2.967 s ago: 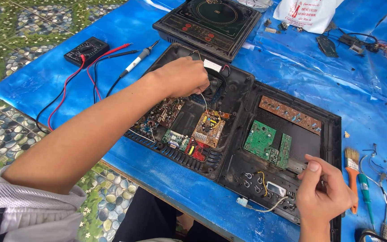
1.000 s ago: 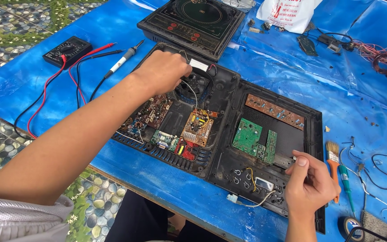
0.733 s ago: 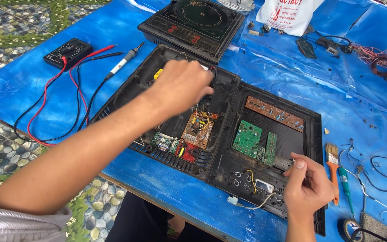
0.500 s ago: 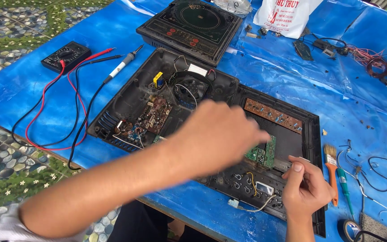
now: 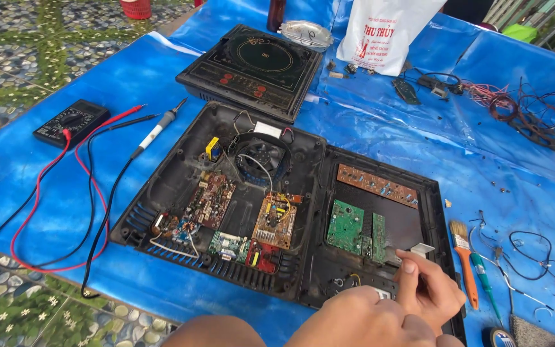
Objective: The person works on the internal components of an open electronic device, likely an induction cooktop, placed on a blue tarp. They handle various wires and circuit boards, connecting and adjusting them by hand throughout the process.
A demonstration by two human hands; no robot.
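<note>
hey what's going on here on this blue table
A person is working with both bare hands at the near right corner of an opened black cooker casing lying on a blue tarp. The right hand pinches a small pale part at the casing's edge beside the green circuit board; the left hand sits right next to it. A fan and other boards lie exposed. A multimeter with leads, a second cooker and a brush lie untouched.

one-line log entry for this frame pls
left hand: beside right hand | right hand: fingertips at green circuit board | opened cooker base: flat on blue tarp
</note>
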